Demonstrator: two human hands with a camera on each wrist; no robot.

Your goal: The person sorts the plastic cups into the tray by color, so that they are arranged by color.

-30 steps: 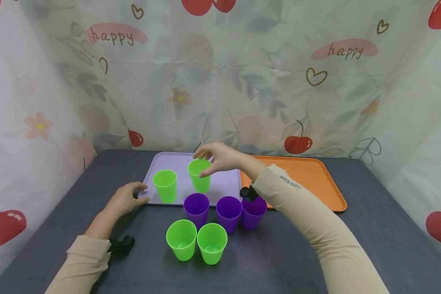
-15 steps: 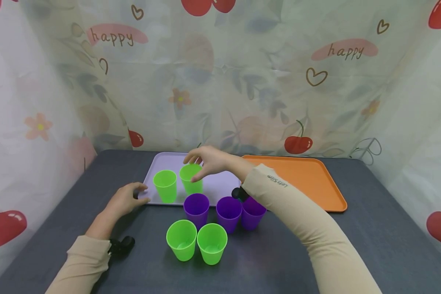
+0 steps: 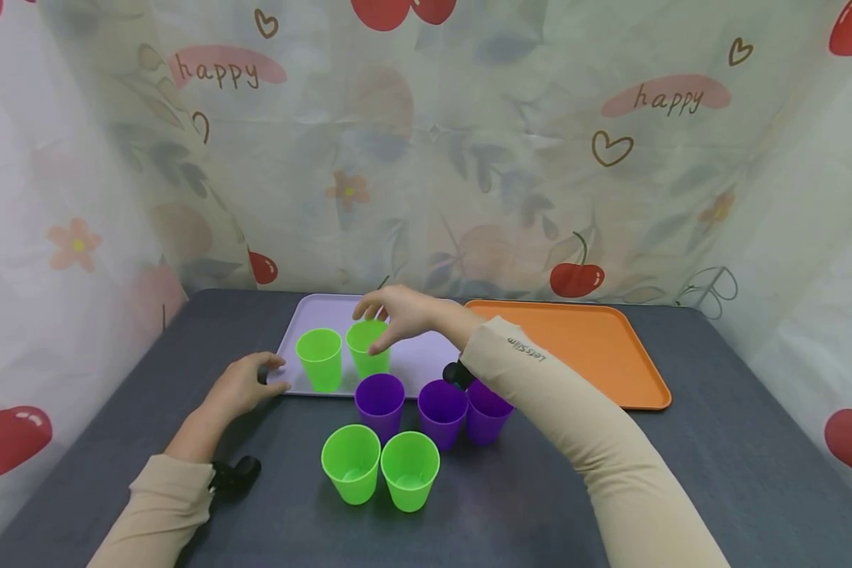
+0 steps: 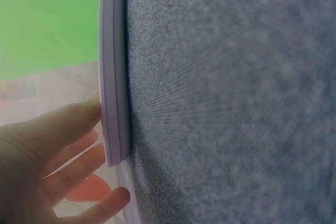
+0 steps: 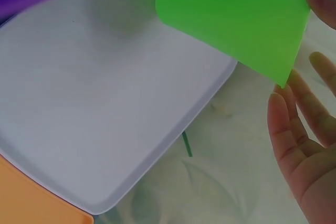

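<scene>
In the head view my right hand (image 3: 401, 313) holds a green cup (image 3: 368, 355) by its rim, thumb on the near side, fingers on the far side. The cup stands upright over the lilac tray (image 3: 426, 355), next to another green cup (image 3: 319, 360) on it. In the right wrist view, the thumb and fingertips meet the rim of the held green cup (image 5: 236, 19). My left hand (image 3: 244, 384) grips the tray's near left corner, its thumb against the tray rim (image 4: 113, 77) in the left wrist view.
In front of the tray stand several purple cups (image 3: 442, 414); nearer are two green cups (image 3: 351, 464) (image 3: 409, 471), side by side. An orange tray (image 3: 575, 347) adjoins the lilac tray on the right. A printed curtain (image 3: 433, 197) hangs behind the dark table (image 3: 539, 505).
My right hand has moved left and slightly down with the green cup, bringing it beside the other green cup on the lilac tray. My left hand has stayed at the tray corner.
</scene>
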